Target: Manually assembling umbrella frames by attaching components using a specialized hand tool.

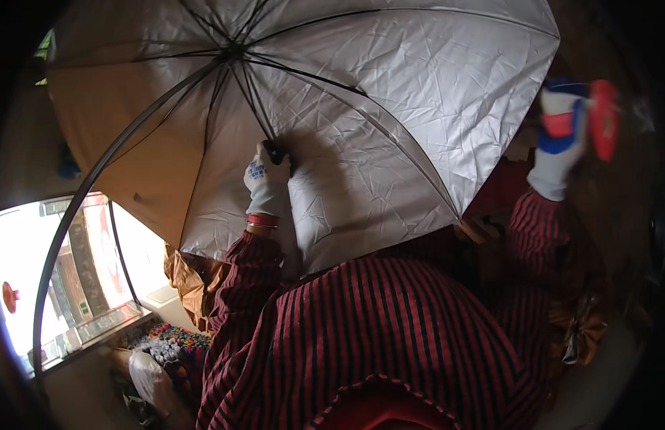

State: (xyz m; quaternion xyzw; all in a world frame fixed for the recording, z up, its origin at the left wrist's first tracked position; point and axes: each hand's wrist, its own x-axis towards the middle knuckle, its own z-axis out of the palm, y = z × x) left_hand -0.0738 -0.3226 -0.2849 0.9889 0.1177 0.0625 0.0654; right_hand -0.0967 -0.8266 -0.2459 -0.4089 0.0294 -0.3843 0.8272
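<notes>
A large open umbrella with a silver inner lining and dark ribs fills the upper part of the view. My left hand, in a white glove, grips the umbrella's dark shaft just below where the ribs meet. My right hand, in a white and blue glove, is raised at the far right beyond the canopy's edge and holds a red round object, which is blurred. Both my sleeves are red with dark stripes.
A glass display case stands at the lower left in bright light, with a curved dark rod arching over it. Colourful small items and a white plastic bag lie below it. A brown wrapped bundle sits under the canopy edge.
</notes>
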